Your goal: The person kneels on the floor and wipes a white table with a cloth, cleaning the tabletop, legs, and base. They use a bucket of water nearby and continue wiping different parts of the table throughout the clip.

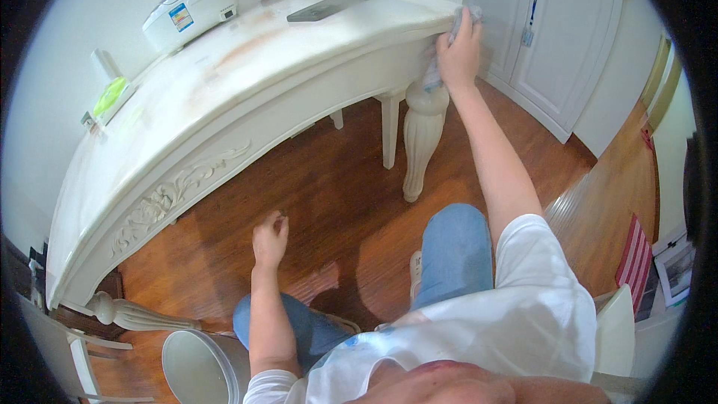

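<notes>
My right hand (460, 58) is stretched out to the right end of a long white table (217, 97). Its fingers are closed on a pale grey-blue cloth (432, 75), which is pressed against the table's corner and edge, just above a fluted turned leg (422, 135). Over the floor in front of the table hangs my left hand (270, 241). Its fingers are curled in, nothing shows in them, and it touches nothing. Carved leaf ornament (168, 198) decorates the table's front panel.
A white rounded appliance (191, 11), a dark flat object (327, 7) and a bright green packet (112, 97) are on the tabletop. Near my left knee stands a white bucket (196, 366), beside a white chair (84, 366). White cabinets (561, 30) stand at the far right.
</notes>
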The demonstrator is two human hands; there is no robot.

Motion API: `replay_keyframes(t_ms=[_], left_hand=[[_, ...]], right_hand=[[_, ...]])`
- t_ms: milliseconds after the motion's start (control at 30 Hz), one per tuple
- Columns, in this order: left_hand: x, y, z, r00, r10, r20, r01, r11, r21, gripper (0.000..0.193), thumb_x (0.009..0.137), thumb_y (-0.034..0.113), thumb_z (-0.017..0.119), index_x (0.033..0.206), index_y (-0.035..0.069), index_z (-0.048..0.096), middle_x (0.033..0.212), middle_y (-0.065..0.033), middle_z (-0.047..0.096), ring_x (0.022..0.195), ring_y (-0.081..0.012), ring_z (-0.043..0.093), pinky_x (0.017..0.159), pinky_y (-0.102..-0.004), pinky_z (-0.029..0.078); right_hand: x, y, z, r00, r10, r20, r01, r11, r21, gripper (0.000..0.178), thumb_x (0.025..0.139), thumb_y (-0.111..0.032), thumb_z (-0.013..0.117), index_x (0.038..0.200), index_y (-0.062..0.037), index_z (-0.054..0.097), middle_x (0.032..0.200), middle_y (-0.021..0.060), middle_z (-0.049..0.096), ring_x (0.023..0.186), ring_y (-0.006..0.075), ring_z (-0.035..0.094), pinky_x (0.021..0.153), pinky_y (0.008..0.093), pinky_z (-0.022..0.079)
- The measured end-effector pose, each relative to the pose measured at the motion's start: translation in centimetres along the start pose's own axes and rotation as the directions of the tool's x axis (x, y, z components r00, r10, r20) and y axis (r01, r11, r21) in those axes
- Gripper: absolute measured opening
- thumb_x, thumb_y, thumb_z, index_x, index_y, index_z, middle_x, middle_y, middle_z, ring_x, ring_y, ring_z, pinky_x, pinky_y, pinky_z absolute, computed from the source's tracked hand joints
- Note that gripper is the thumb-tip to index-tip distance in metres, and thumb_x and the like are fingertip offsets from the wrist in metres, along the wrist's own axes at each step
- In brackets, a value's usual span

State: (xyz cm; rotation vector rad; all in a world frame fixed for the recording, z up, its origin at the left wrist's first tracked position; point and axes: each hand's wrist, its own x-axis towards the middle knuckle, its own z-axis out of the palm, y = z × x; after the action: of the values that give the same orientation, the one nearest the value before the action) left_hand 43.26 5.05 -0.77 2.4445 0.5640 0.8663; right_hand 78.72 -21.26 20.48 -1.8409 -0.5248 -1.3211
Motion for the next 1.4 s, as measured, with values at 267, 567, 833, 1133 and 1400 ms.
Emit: replay_keyframes(t_ms=[267, 567, 833, 1133, 1400], left_hand=[[-0.1, 0.9, -0.4, 0.999, -0.016, 0.047, 0.014, 0.999, 0.042, 0.024, 0.084, 0.018, 0.063, 0.100, 0.001, 0.064, 0.087, -0.0193, 0.067, 0.080, -0.0326, 0.066, 0.070, -0.0377, 0.051], [-0.5, 2.8, -1.1, 0.994, -0.090, -0.067, 0.072, 0.970, -0.234, 0.023, 0.086, 0.013, 0.063, 0.101, -0.004, 0.063, 0.086, -0.0153, 0.069, 0.078, -0.0226, 0.067, 0.071, -0.0307, 0.051], [-3.3, 12.0, -2.7, 0.942, -0.109, -0.317, -0.100, 0.811, -0.577, 0.063, 0.079, 0.012, 0.070, 0.134, 0.000, 0.040, 0.133, -0.0167, 0.046, 0.121, -0.0254, 0.047, 0.096, -0.0351, 0.042], [-2.9, 15.3, -3.8, 0.939, 0.250, -0.237, -0.315, 0.901, -0.299, 0.070, 0.075, 0.005, 0.067, 0.136, 0.000, 0.034, 0.135, -0.0205, 0.041, 0.124, -0.0319, 0.043, 0.103, -0.0401, 0.035], [-0.8, 15.5, -8.2, 0.665, 0.144, -0.733, -0.375, 0.913, -0.162, 0.070, 0.075, -0.003, 0.067, 0.132, -0.002, 0.026, 0.129, -0.0197, 0.041, 0.112, -0.0235, 0.049, 0.095, -0.0349, 0.040]], right_hand=[[-4.1, -7.8, -2.3, 0.988, -0.128, 0.092, 0.096, 0.951, 0.295, 0.058, 0.083, -0.013, 0.052, 0.136, 0.0021, 0.035, 0.125, 0.0245, 0.039, 0.112, 0.0362, 0.047, 0.094, 0.0432, 0.044], [-12.8, -15.2, -6.9, 0.672, -0.511, 0.536, -0.311, 0.463, 0.830, 0.035, 0.081, -0.012, 0.058, 0.114, -0.0014, 0.060, 0.105, 0.0124, 0.065, 0.095, 0.0172, 0.062, 0.085, 0.0294, 0.047], [-17.0, -15.6, -6.1, 0.655, -0.206, 0.727, -0.670, 0.287, 0.685, 0.033, 0.087, -0.013, 0.058, 0.117, -0.0001, 0.057, 0.108, 0.0062, 0.061, 0.097, 0.0115, 0.056, 0.085, 0.0264, 0.045], [-18.0, -15.2, -10.0, 0.243, -0.569, 0.786, -0.967, -0.073, 0.246, 0.042, 0.098, -0.021, 0.047, 0.134, -0.0004, 0.043, 0.128, 0.0083, 0.050, 0.113, 0.0143, 0.049, 0.094, 0.0301, 0.043], [-18.9, -5.7, -7.2, 0.143, -0.201, 0.969, -0.818, 0.528, 0.230, 0.028, 0.089, -0.012, 0.059, 0.115, -0.0017, 0.058, 0.099, 0.0054, 0.065, 0.088, 0.0140, 0.062, 0.075, 0.0287, 0.051]])
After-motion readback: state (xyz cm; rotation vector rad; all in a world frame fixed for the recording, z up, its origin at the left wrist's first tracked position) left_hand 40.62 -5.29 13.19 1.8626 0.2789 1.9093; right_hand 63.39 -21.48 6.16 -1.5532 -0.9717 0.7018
